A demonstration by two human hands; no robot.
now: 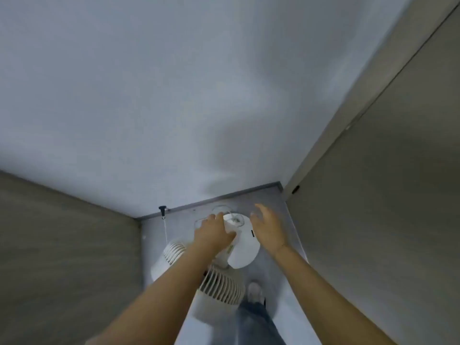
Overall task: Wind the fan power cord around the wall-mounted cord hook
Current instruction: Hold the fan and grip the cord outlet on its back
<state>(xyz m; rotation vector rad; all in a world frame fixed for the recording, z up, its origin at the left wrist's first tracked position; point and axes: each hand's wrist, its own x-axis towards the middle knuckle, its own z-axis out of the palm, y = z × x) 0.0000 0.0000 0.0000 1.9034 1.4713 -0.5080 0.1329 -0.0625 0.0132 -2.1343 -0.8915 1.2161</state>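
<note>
A white fan (219, 277) lies tipped on the grey floor at the foot of the white wall, its round base (245, 247) turned toward me. My left hand (215, 231) rests on the fan's neck next to the base, fingers curled over it. My right hand (267, 227) hovers open just right of the base, holding nothing. The thin white power cord (220, 207) loops loosely on the floor behind the base, and a stretch of it runs up to a black plug (162, 209) at the skirting. No wall hook shows in this view.
Beige panels close in on both sides: a wall at left (67, 245) and a door or cupboard front at right (373, 220). The floor strip (278, 270) between them is narrow. My shoe (254, 292) and jeans leg stand just right of the fan head.
</note>
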